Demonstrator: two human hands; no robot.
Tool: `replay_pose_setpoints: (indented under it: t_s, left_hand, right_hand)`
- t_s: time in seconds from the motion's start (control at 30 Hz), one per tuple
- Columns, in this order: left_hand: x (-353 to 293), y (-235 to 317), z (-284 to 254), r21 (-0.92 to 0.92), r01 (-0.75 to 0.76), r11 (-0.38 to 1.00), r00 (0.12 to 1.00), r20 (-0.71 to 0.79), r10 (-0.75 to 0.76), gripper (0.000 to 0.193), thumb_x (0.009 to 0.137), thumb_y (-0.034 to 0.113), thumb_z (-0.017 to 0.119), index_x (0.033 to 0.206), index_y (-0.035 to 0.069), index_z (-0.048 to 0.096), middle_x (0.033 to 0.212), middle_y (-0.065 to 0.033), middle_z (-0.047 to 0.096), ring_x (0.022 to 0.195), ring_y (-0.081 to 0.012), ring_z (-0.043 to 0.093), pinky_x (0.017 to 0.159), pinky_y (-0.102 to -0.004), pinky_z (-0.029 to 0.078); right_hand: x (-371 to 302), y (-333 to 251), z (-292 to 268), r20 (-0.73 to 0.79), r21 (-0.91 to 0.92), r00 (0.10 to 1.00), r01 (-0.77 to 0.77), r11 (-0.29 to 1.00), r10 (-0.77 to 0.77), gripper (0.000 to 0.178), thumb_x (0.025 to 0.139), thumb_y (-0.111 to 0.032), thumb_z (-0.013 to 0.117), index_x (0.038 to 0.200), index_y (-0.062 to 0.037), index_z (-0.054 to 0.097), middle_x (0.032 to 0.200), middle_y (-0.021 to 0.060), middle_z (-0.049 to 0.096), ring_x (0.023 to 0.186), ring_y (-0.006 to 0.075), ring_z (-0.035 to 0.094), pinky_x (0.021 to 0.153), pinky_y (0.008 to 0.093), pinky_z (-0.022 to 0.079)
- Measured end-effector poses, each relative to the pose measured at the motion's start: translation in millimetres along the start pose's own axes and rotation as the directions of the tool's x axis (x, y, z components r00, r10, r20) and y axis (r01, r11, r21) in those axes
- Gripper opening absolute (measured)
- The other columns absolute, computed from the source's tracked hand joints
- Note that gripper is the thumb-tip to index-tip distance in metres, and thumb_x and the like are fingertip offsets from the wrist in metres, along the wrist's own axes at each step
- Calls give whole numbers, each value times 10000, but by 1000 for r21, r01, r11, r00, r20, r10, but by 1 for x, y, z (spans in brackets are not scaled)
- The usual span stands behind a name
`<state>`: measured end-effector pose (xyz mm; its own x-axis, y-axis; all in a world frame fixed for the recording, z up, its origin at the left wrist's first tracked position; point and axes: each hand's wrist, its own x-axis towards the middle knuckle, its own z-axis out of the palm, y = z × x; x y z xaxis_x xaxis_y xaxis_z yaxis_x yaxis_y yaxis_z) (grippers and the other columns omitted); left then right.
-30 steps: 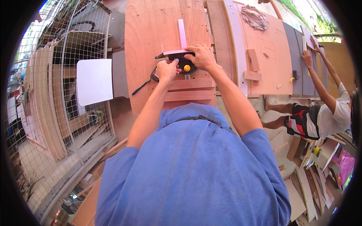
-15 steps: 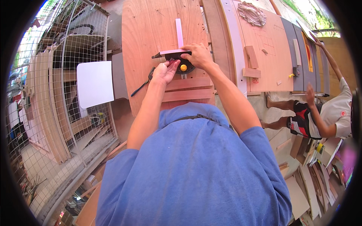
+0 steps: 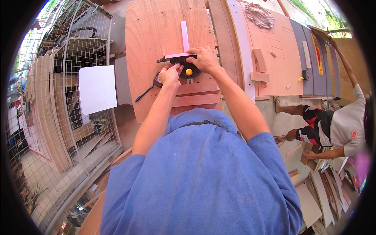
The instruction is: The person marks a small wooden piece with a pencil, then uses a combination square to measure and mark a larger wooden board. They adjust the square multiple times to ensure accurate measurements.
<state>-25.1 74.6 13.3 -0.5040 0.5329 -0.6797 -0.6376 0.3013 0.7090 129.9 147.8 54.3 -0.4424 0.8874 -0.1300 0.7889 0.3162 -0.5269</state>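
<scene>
A black mitre gauge (image 3: 188,65) with a yellow knob (image 3: 189,72) lies on a wooden board (image 3: 164,23) in front of me. Its pale-faced fence crosses the top of the black body, and a narrow pale bar (image 3: 185,35) points away beyond it. My right hand (image 3: 205,59) is closed over the fence's right end, thumb on the black part. With bent fingers, my left hand (image 3: 171,74) pinches at the gauge's left underside; what lies between the fingertips is hidden. Beside the left wrist rests a small black object with a dark strap (image 3: 145,92).
Two wooden strips (image 3: 196,100) lie nearer me. Wood blocks (image 3: 259,60) and a crumpled cloth (image 3: 259,15) sit on the bench to the right. At far right stands another person (image 3: 344,117) near scrap boards. A wire-mesh fence (image 3: 72,117) and white panel (image 3: 97,90) are left.
My left hand has turned, its knuckles now up and fingers curled at the gauge. The right hand stays on the fence. The other person's lower arm has swung down toward the scrap boards.
</scene>
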Motion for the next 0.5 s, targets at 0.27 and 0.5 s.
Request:
replay_pose_setpoints:
  t_s: [0.27,0.5]
  left_hand:
    - [-10,1,2,140,-148,979,989,37,144,129,912,-63,744,1022,-67,678,964,-133,741,867,-209,753,743,-281,635]
    - [-6,-4,-1,229,-203,952,979,48,198,136,932,-37,736,1051,-75,683,983,-136,744,880,-212,751,765,-288,620]
  right_hand:
    - [0,1,3,-23,-2,1000,1,1000,-1,413,920,-461,778,1300,-299,777,1237,73,768,1215,373,651,1074,566,440]
    - [1,1,2,-13,0,1000,5,1000,-5,406,923,-459,775,1299,-306,778,1245,73,767,1203,376,650,1067,567,442]
